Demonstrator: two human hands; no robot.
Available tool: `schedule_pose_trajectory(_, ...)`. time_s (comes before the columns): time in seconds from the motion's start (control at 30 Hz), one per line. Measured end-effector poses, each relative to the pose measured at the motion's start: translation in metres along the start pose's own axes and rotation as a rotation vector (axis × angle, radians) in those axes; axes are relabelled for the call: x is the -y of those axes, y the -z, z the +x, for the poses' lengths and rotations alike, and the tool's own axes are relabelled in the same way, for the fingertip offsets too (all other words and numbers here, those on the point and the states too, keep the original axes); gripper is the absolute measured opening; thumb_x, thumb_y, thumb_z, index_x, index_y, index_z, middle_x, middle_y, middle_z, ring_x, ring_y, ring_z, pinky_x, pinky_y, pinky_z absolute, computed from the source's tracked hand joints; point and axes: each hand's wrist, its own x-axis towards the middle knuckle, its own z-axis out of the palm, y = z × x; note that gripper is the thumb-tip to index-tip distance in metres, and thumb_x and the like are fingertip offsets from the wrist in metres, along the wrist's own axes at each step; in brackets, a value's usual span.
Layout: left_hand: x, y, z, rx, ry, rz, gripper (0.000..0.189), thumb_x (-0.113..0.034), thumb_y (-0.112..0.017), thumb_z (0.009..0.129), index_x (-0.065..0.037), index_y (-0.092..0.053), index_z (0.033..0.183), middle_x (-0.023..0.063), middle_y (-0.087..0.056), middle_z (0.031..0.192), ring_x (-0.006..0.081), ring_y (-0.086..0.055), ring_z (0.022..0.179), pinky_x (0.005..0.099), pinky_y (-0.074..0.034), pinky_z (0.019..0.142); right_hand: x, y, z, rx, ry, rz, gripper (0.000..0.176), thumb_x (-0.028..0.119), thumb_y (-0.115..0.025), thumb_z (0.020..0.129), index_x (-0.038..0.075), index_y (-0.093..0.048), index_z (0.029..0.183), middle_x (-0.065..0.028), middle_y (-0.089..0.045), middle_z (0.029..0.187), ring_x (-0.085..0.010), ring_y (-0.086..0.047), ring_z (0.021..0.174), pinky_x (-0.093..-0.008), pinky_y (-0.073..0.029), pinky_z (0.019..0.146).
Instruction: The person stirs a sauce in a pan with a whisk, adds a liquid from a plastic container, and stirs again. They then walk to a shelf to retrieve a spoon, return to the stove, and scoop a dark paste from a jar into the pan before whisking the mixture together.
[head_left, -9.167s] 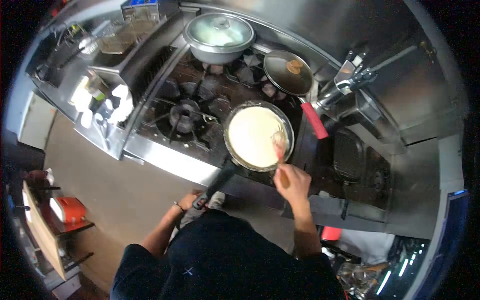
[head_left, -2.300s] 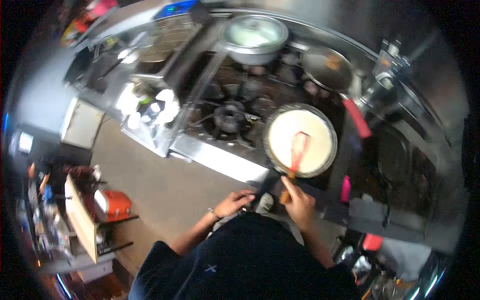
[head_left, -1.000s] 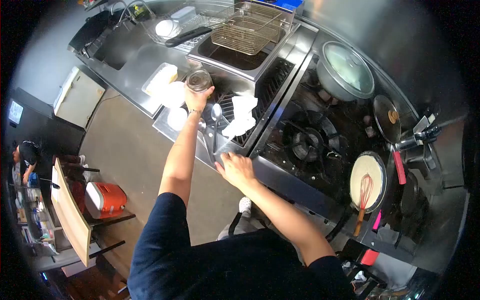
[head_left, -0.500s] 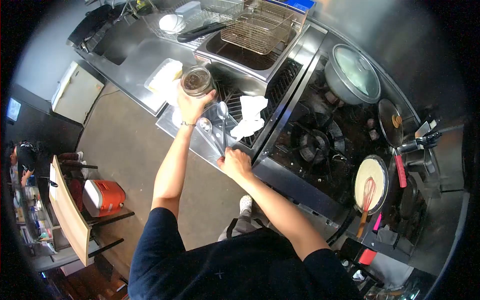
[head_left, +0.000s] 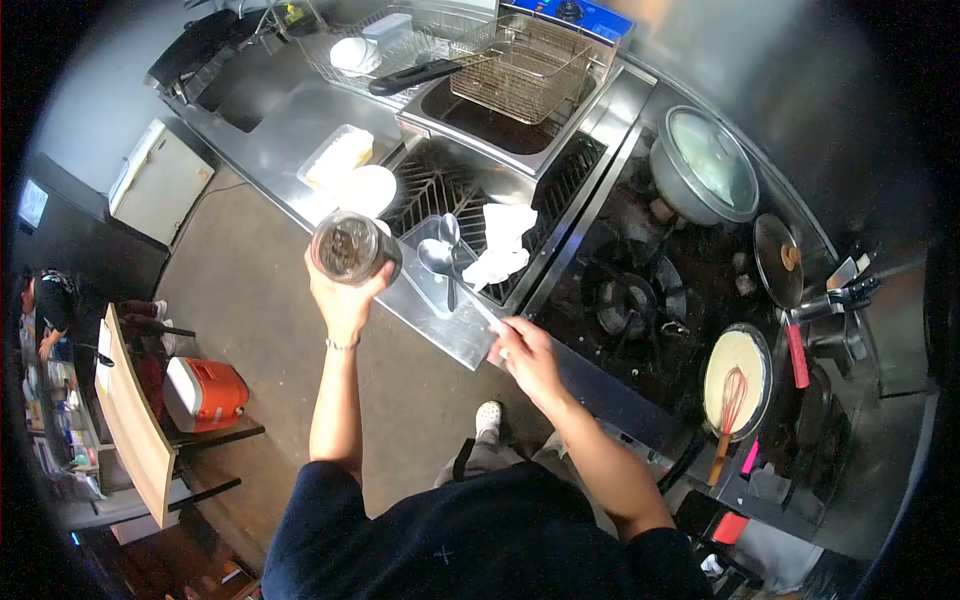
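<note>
My left hand point(head_left: 343, 300) is wrapped round an open glass jar point(head_left: 350, 250) with dark brown contents, held over the counter's front edge. My right hand point(head_left: 527, 355) grips the handle end of a metal spoon point(head_left: 436, 256), whose bowl points away toward the jar. Close beside it, a second spoon point(head_left: 449, 230) rests in a shallow clear plastic tray point(head_left: 420, 285). Crumpled white paper point(head_left: 508, 230) lies on the grill grate just right of the spoons. A white plate point(head_left: 370, 190) sits beyond the jar, near a plastic container point(head_left: 340, 155) with pale yellow contents.
A fryer point(head_left: 475, 140) with a wire basket point(head_left: 525, 75) stands at the back. On the right, the stove point(head_left: 625, 300) carries a lidded pot point(head_left: 705, 165). A crepe pan point(head_left: 740, 380) holds pale batter and a red whisk point(head_left: 735, 395). Another person point(head_left: 55, 310) is far left.
My left hand has brought the jar left and nearer to me, away from the tray. My right hand has moved right, drawing one spoon up and across the other.
</note>
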Motion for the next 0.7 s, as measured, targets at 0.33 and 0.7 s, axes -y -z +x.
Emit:
schedule_pose_trajectory(0.33,-0.058,0.000,-0.058,0.200,0.047,-0.007,0.093,-0.018,-0.087,0.047,0.003,-0.038,0.123,0.0126,-0.055,0.113,0.0207,-0.056,0.103,0.0322,-0.044,0.093,0.086,0.041,-0.115,-0.119,0.181,-0.078,0.018,0.010,-0.047,0.095,-0.004,-0.057,0.101,-0.0028,-0.062,0.068,-0.0015,-0.044,0.054,-0.0172,-0.033,0.050)
schedule_pose_trajectory(0.7,-0.150,-0.075,-0.103,0.488,-0.153,-0.189,0.091,-0.018,-0.088,0.045,-0.001,-0.040,0.121,0.0126,-0.056,0.115,0.0216,-0.057,0.104,0.0339,-0.045,0.092,0.124,0.090,-0.202,-0.481,0.465,-0.106,0.021,0.006,-0.045,0.094,-0.008,-0.059,0.102,-0.0120,-0.064,0.069,-0.0100,-0.058,0.054,-0.0193,-0.040,0.045)
